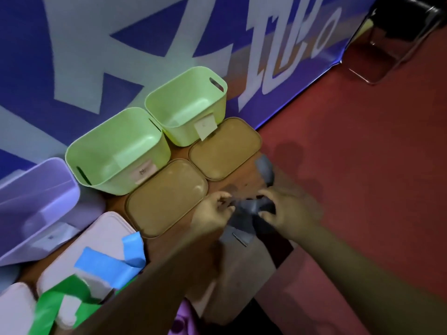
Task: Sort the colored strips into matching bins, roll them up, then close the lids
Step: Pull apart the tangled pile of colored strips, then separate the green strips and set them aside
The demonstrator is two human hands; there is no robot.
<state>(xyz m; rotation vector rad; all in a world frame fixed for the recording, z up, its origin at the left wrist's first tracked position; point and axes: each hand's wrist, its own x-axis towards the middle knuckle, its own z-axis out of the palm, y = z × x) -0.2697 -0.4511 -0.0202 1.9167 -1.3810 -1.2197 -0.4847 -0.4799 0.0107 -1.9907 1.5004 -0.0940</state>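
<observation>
Both my hands hold a dark grey strip [251,206] over the table's right end. My left hand [212,211] pinches its left part and my right hand [287,211] grips its right part; one end of the strip curls up toward the far right. Two green bins [116,151] [188,102] stand open at the back, each with a paper label, and two tan lids [167,197] [225,148] lie flat in front of them. A blue strip [108,262] and a green strip [50,308] lie over a pink lid [101,238] at lower left.
A purple bin [36,204] stands open at the left. A grey box [239,267] sits below my hands at the table's near edge. A blue-and-white banner [121,44] hangs behind the bins. Red carpet [362,165] and a black chair [399,32] lie to the right.
</observation>
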